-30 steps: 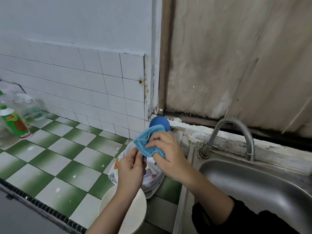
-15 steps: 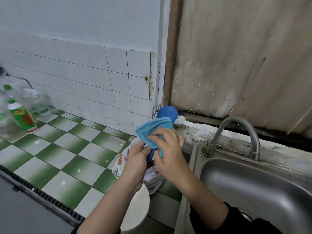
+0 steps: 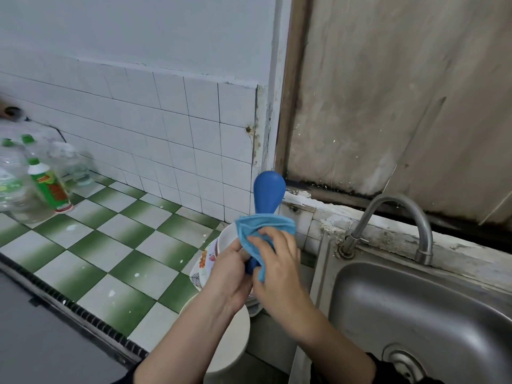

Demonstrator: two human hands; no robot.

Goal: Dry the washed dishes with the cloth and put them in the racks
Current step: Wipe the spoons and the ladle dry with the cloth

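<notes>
A blue plastic ladle [image 3: 268, 191] stands upright in front of me, bowl end up. My left hand [image 3: 230, 275] grips its handle low down. My right hand [image 3: 279, 270] holds a light blue cloth [image 3: 259, 228] wrapped round the handle just under the bowl. Below my hands sits a stack of plates [image 3: 203, 263] with a flower pattern and a white bowl on top. A larger white bowl [image 3: 235, 339] stands nearer me, partly hidden by my left forearm.
A steel sink [image 3: 415, 314] with a curved tap [image 3: 399, 217] lies to the right. The green and white tiled counter [image 3: 105, 245] stretches left, with several plastic bottles [image 3: 41, 181] at its far left. A dark edge [image 3: 41, 328] runs along the counter's front.
The cloth has slid down from the ladle's bowl onto the handle, leaving the blue bowl end bare. The view has shifted a little, and the bottles show more.
</notes>
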